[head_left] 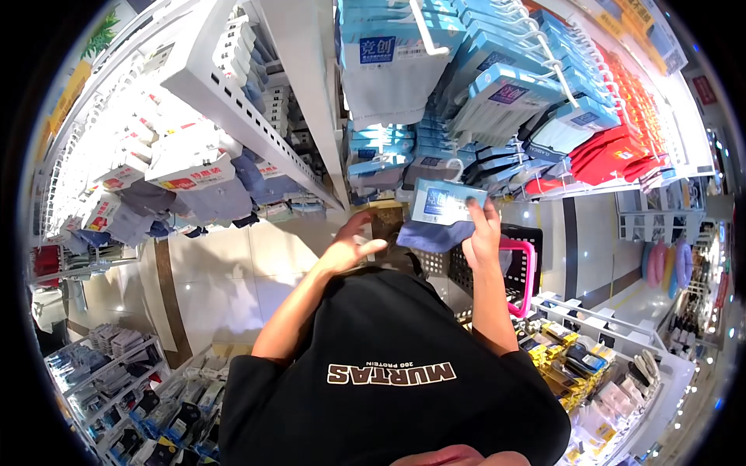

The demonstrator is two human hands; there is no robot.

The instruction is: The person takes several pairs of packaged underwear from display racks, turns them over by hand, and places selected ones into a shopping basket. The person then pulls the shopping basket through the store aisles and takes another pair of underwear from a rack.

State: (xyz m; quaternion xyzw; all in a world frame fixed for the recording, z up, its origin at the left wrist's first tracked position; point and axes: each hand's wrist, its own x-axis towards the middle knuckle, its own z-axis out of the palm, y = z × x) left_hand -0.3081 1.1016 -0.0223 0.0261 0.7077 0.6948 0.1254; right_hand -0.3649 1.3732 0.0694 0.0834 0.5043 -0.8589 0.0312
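A pack of blue-grey socks hangs from a light-blue and white card with a small white hook on top. My right hand is closed on the right edge of that card, thumb and fingers pinching it. To the left of the pack, my left hand is held in the air with fingers spread, touching nothing. Just above both hands, more sock packs with light-blue cards hang in rows on white hooks.
A black shopping basket with a pink handle is below my right forearm. White-carded socks hang on the left rack, red packs at right. Low bins of packaged socks stand behind me. Tiled floor shows between.
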